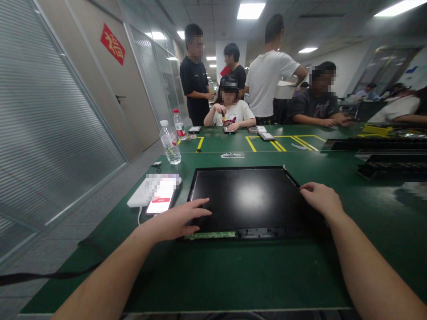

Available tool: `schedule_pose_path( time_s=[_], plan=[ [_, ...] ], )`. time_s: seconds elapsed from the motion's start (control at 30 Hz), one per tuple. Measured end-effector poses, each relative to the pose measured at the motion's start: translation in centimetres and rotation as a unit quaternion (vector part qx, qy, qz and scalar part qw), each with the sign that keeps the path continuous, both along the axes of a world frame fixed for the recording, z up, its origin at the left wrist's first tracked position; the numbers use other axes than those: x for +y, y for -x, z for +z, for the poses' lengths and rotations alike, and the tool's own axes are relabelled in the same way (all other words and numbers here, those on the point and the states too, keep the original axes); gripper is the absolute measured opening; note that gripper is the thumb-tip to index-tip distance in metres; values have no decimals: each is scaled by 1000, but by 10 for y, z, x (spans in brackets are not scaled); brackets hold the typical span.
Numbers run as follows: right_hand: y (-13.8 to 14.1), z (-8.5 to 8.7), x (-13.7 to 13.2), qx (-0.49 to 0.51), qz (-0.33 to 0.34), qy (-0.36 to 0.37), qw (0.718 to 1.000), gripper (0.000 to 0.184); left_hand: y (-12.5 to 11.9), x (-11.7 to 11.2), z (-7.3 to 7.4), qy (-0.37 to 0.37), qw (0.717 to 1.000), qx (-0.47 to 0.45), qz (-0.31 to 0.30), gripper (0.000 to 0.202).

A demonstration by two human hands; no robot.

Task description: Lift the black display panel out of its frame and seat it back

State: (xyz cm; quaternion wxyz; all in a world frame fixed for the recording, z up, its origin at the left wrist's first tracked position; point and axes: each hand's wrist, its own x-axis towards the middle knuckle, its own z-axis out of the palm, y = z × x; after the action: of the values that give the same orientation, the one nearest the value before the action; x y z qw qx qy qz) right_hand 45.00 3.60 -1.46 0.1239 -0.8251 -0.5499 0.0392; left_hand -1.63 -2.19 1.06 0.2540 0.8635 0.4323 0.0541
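A flat black screen panel [248, 198] lies on the green table [233, 275] in front of me, with a thin green circuit strip [210, 235] along its near edge. My left hand [178, 220] rests flat on the panel's near left corner, fingers stretched out. My right hand [320, 198] touches the panel's right edge, its fingers curled down over the rim. Whether they pinch anything is hidden.
A phone [160, 200] lies on a white power bank left of the panel. Two water bottles [170, 142] stand at the far left. Black trays [390, 162] sit at the right. Several people stand or sit at the far side, one working on a small device.
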Motion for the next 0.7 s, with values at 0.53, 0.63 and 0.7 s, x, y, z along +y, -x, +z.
schedule_pose_path(
  time_s=[0.53,0.63,0.7],
  plan=[
    [-3,-2,1,23,2,0,1000,42,-7,13,-7,-143,966,85,196,47],
    [-3,-1,1,28,0,1,1000,41,-8,17,-10,-144,962,88,216,42],
    [-3,-1,1,28,-2,-2,1000,41,-9,18,-11,-140,962,87,219,40]
  ],
)
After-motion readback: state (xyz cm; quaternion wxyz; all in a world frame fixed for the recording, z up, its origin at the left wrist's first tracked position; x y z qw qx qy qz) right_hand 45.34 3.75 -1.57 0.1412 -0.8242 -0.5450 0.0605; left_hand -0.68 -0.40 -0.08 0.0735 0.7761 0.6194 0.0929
